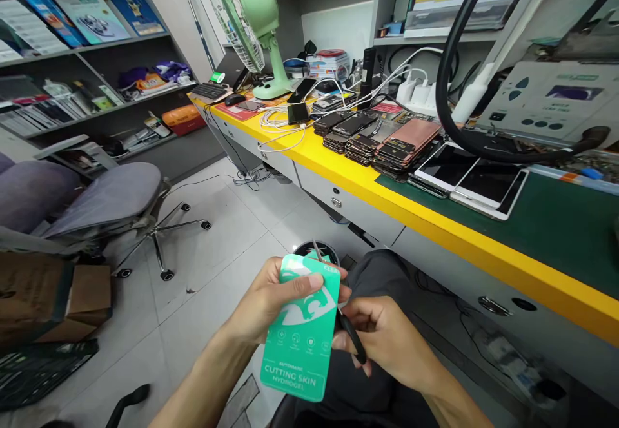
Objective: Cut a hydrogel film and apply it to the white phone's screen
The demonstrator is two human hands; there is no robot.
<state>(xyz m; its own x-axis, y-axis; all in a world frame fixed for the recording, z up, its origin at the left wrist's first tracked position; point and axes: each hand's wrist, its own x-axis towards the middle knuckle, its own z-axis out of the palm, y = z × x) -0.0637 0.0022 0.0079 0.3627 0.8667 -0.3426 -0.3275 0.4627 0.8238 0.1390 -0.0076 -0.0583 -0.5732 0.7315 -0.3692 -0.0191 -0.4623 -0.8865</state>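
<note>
My left hand (271, 296) grips a green hydrogel skin sheet (297, 357) with white print, its thumb pressed on the front and its fingers behind. The sheet is tilted over my lap and has rounded corners. In my right hand (382, 331) is a pair of scissors (355, 339) with black handles, held at the right edge of the sheet. One metal blade tip shows above the sheet's top edge; the rest of the blades is hidden behind it. Whether the blades are apart I cannot tell.
A round bin (304, 245) with green scraps stands on the floor beyond the sheet. On the yellow-edged workbench (449, 241) lie stacks of phones (358, 133), white tablets (488, 186), cables and a green fan (264, 12). An office chair (111, 196) stands at left beside cardboard boxes (89, 292).
</note>
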